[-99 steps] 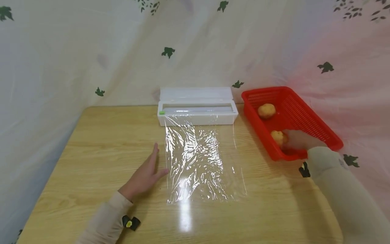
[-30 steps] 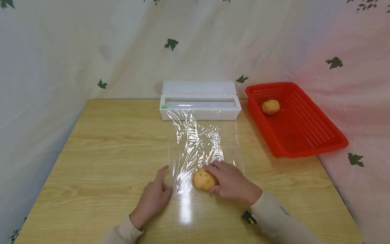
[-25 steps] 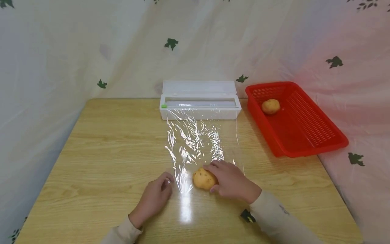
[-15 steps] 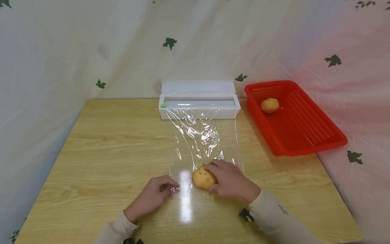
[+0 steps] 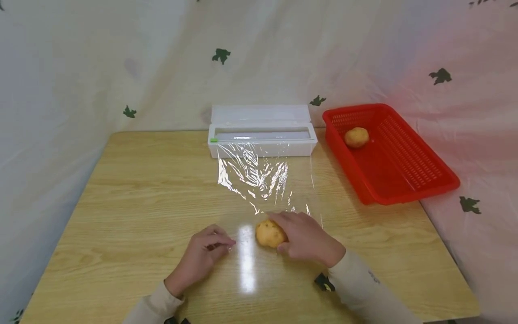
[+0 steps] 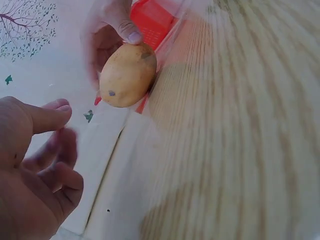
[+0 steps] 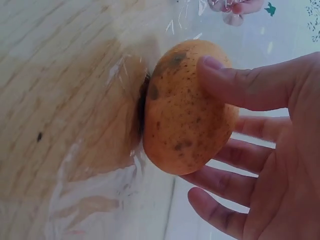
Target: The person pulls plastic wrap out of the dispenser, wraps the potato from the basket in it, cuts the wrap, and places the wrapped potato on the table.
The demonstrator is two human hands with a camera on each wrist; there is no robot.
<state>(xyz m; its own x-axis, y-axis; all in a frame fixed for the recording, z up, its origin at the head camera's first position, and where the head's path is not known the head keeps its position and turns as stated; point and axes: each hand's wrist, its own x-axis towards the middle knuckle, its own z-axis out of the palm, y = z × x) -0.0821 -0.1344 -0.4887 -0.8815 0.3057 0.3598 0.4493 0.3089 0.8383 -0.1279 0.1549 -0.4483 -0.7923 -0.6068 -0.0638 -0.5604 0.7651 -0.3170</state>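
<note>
Cling film [image 5: 259,180] lay drawn from dispenser [image 5: 262,137] across table [image 5: 133,189]. Right hand [image 5: 307,236] cupped potato [image 5: 269,233] on film's near end; left hand [image 5: 202,256] pinched film corner. Wrapping appeared begun; the fold-over probably calls for lifting that corner over the potato.

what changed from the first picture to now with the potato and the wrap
The right hand took one potato out of the red basket and now holds it on the cling film. The left hand, flat beside the film before, now pinches its near left corner and has drawn it in, so the sheet looks more bunched. The dispenser and the other potato stayed put.
</note>
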